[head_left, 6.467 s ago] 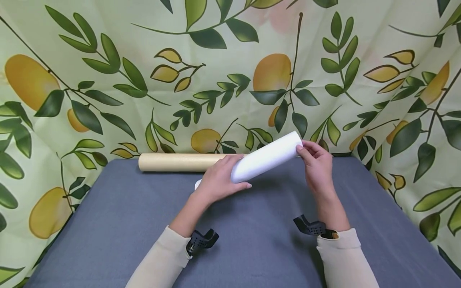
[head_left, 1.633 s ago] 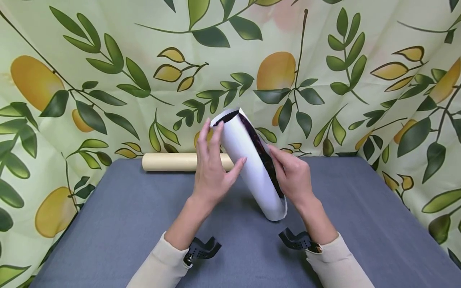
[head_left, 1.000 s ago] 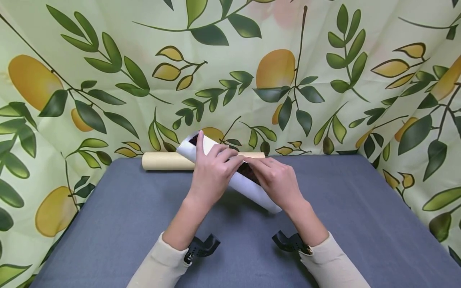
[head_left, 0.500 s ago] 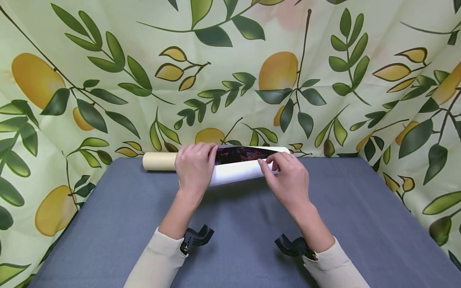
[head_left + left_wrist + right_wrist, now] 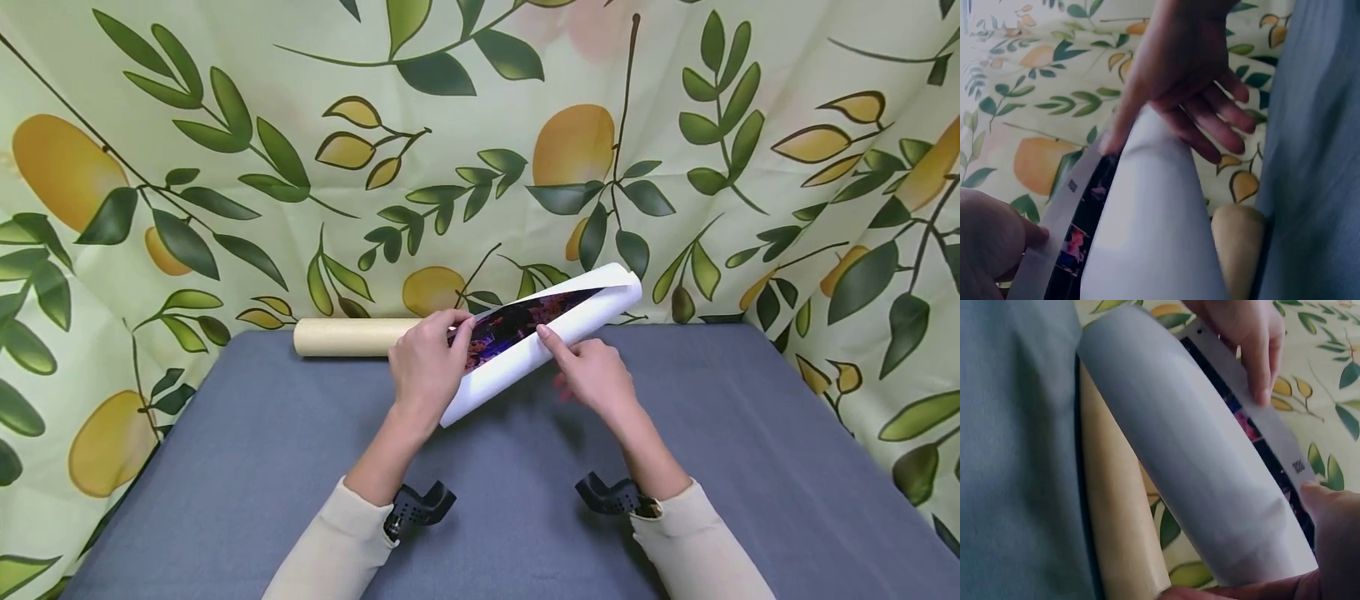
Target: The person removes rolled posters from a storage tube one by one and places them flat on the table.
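A rolled poster (image 5: 517,367), white outside with a dark, colourful print inside, is held in the air at a slant, right end higher. Its long edges have parted, showing the print. My left hand (image 5: 427,358) pinches the far margin near the lower left end; the left wrist view shows a fingertip of this hand (image 5: 991,237) on the white margin. My right hand (image 5: 600,375) holds the near side, thumb over the edge and fingers on the outside. In the left wrist view, the right hand's (image 5: 1191,69) fingers are spread loosely against the roll.
A beige tube (image 5: 348,337) lies along the back edge of the blue-grey table (image 5: 300,467), partly hidden behind the left hand and poster. A curtain (image 5: 480,117) with leaves and orange fruit hangs directly behind. Black camera mounts (image 5: 422,504) sit on both wrists.
The poster was a closed roll at first, then parted along its edges. It has turned from level to slanting, right end up. My left hand shifted from grasping its left end to pinching its margin.
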A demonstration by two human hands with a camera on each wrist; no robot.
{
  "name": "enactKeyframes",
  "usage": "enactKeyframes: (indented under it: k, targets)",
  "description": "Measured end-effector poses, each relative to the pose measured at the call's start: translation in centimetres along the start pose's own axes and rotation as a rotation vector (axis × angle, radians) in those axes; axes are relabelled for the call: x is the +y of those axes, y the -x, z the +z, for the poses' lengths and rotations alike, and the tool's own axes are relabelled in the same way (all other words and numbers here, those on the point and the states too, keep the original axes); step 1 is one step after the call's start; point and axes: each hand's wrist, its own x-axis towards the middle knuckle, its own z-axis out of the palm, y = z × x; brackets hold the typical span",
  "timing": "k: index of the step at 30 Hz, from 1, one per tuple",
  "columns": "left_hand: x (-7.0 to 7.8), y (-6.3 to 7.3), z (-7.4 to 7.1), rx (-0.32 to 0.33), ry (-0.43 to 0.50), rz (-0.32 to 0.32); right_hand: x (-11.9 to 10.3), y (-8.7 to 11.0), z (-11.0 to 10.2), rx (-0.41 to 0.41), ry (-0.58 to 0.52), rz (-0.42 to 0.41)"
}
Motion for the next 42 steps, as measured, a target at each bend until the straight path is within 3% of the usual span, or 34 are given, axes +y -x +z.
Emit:
enactKeyframes:
  k: [5,11,16,22,26,33,42]
  targets:
    - [0.6,0.4,0.3,-0.072,0.063,-0.001,0.9,-0.6,-0.7,0.037,0.016,0.005]
    - [0.6,0.3,0.7,-0.159,0.124,-0.063,2.0,-1.5,-1.4,0.031,-0.18,-0.067]
    - [0.0,0.2,1.2,-0.231,0.121,-0.064,2.2,-1.7,-1.9,0.063,-0.311,-0.103]
    - [-0.4,0.2,1.5,-0.289,0.083,-0.043,2.1,-1.5,-2.4,0.092,-0.324,-0.161]
    - [-0.7,0.1,1.7,-0.293,0.071,-0.023,1.8,-1.2,-2.6,0.11,-0.264,-0.205]
    - [-1.5,-0.8,1.2,-0.213,0.155,-0.016,1.4,-0.7,-3.0,0.083,-0.268,-0.273]
    - [-2.8,-2.3,-0.5,-0.197,0.513,-0.167,2.1,-0.6,-3.8,0.022,-0.398,-0.327]
